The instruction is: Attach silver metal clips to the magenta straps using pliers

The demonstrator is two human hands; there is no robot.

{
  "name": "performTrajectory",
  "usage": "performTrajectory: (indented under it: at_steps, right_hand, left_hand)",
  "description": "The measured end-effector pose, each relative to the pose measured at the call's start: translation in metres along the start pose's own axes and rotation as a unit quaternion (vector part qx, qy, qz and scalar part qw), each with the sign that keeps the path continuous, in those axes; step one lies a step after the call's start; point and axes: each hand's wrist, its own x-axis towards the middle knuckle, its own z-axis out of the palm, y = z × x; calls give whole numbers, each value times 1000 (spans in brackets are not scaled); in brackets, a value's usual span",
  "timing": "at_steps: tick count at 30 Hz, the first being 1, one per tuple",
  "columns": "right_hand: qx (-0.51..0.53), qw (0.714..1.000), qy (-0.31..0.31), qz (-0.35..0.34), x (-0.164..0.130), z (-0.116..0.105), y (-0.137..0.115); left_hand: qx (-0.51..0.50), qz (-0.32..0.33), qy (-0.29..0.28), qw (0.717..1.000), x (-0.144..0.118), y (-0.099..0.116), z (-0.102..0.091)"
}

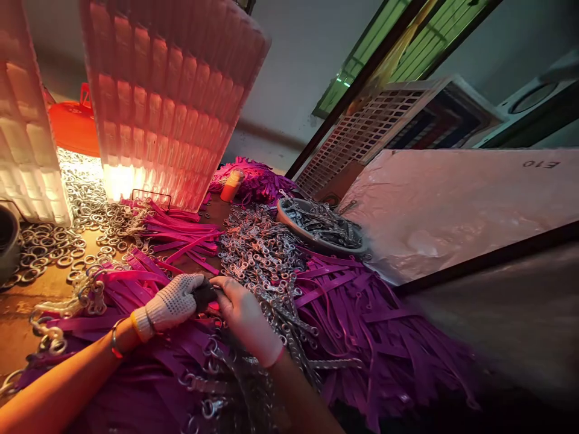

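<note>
My left hand, in a white dotted work glove, pinches a small dark piece over a heap of purple straps. My right hand, in a thin pale glove, meets it from the right, fingertips on the same dark piece. Both hands rest on the straps, next to a pile of metal clasps. What exactly the dark piece is stays unclear.
A metal bowl of clasps sits behind the pile. Loose metal rings cover the left of the table. Lit white ribbed crates stand at the back, with an orange bottle. A plastic-wrapped panel lies at right.
</note>
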Motion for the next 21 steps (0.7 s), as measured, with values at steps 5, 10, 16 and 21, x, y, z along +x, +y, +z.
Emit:
performTrajectory:
  at_steps: [5,10,16,21]
  right_hand:
    - [-245,969,13,2,-4,3,-14]
    - [-134,990,13,52,-6,8,-15]
    - [50,985,133,96,-10,-8,-1]
    - [-42,991,121,45,-25,-28,1]
  left_hand:
    - [-144,-78,28,986,-3,6,4]
    - [-202,-100,77,971,-8,16,7]
    - [143,-73,5,987,53,47,-16]
    - [417,-69,59,904,171,47,-21]
